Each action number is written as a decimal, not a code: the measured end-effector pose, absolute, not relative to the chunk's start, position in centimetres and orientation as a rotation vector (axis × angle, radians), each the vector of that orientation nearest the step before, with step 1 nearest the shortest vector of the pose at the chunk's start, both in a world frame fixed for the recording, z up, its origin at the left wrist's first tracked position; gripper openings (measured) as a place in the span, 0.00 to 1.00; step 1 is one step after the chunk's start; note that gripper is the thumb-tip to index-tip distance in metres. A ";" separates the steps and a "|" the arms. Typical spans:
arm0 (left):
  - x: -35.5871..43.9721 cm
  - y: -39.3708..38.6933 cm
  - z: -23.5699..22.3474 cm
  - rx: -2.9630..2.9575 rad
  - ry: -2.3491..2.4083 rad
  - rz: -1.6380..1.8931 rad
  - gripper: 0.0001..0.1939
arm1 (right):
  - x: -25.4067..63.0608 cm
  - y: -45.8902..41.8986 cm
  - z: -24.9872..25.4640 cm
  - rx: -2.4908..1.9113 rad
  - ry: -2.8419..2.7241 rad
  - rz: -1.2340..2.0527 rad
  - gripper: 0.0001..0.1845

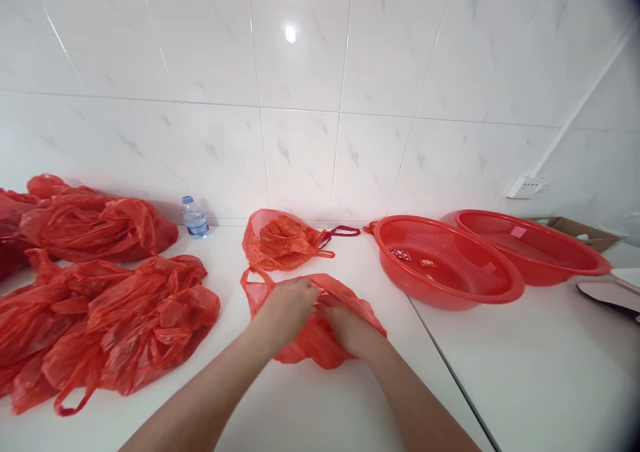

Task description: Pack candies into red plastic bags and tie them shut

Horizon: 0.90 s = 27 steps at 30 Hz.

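A red plastic bag [325, 352] lies on the white table in front of me, with one handle loop standing up at its left. My left hand [295, 302] is closed on the bag's upper edge, fingers curled in. My right hand [345, 322] reaches into the bag's mouth from the right; its fingertips are hidden by the red plastic, so what they hold, if anything, does not show. Just behind, a second red bag [285, 242] sits with crumpled orange-red plastic inside it.
Heaped red plastic bags [115, 325] cover the left side. By the wall stands a small water bottle [195, 219], and a dark red strap [345, 231] lies nearby. Two red perforated basins [450, 299] occupy the right, near a cardboard box [575, 229]. A seam [450, 369] crosses the table.
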<state>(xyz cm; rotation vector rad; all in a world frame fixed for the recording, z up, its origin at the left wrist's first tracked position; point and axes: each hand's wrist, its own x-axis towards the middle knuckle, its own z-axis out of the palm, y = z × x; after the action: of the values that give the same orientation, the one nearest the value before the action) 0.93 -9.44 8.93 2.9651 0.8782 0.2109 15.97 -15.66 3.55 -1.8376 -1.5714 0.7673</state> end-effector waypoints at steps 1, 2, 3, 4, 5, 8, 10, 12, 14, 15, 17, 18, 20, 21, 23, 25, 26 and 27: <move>0.3 -8.0 8.6 2.962 1.035 0.152 0.08 | 16.4 -15.8 3.7 -1.832 -1.633 0.777 0.15; -0.5 -6.7 8.2 2.959 1.142 0.086 0.14 | 17.0 -15.9 3.9 -1.838 -1.689 0.768 0.20; -1.3 -5.7 7.9 2.956 1.221 0.038 0.20 | 17.5 -16.0 4.0 -1.848 -1.730 0.740 0.25; -2.1 -5.0 7.6 2.958 1.263 -0.003 0.25 | 18.0 -16.0 4.2 -1.857 -1.748 0.697 0.29; -2.7 -4.6 7.3 2.968 1.267 -0.028 0.30 | 18.5 -16.0 4.3 -1.859 -1.742 0.648 0.30; -3.2 -4.7 7.0 3.066 1.212 0.058 0.33 | 19.3 -15.6 4.4 -1.837 -1.656 0.532 0.22; -2.5 -5.8 7.1 3.155 1.163 0.244 0.27 | 19.2 -15.3 4.1 -1.877 -1.614 0.469 0.22; -1.1 -7.1 7.2 3.200 1.051 0.384 0.19 | 18.9 -15.0 3.5 -1.918 -1.635 0.395 0.21; 0.4 -8.4 7.1 3.188 0.882 0.364 0.13 | 18.6 -14.8 2.9 -1.927 -1.716 0.346 0.19; 1.0 -8.8 6.9 3.165 0.802 0.320 0.12 | 18.5 -14.7 2.7 -1.930 -1.759 0.348 0.19; 1.8 -9.3 6.3 3.109 0.735 0.231 0.09 | 18.5 -14.7 2.5 -1.970 -1.796 0.390 0.19; 1.9 -9.2 5.9 3.080 0.771 0.190 0.12 | 18.7 -14.7 2.5 -2.002 -1.785 0.424 0.22; 1.4 -8.6 5.2 3.008 0.908 0.050 0.26 | 19.2 -14.8 2.9 -2.060 -1.732 0.517 0.25; 0.8 -8.1 5.0 2.972 0.963 -0.036 0.31 | 19.5 -14.9 3.2 -2.085 -1.695 0.582 0.25; -0.4 -7.2 4.9 2.910 0.994 -0.162 0.33 | 20.1 -15.0 3.8 -2.116 -1.620 0.708 0.23; -1.5 -6.6 5.2 2.886 0.953 -0.187 0.30 | 20.5 -15.1 4.1 -2.138 -1.570 0.762 0.19; -1.8 -6.5 5.5 2.879 0.932 -0.164 0.28 | 20.6 -15.1 4.2 -2.137 -1.568 0.745 0.17; -2.0 -6.6 5.8 2.866 0.917 -0.133 0.25 | 20.6 -15.1 4.1 -2.126 -1.582 0.707 0.15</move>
<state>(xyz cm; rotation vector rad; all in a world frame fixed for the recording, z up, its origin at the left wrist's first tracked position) -1.98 -6.58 5.82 2.8664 0.9172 -0.1332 20.63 -15.05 4.13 -2.1261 -1.5821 0.7065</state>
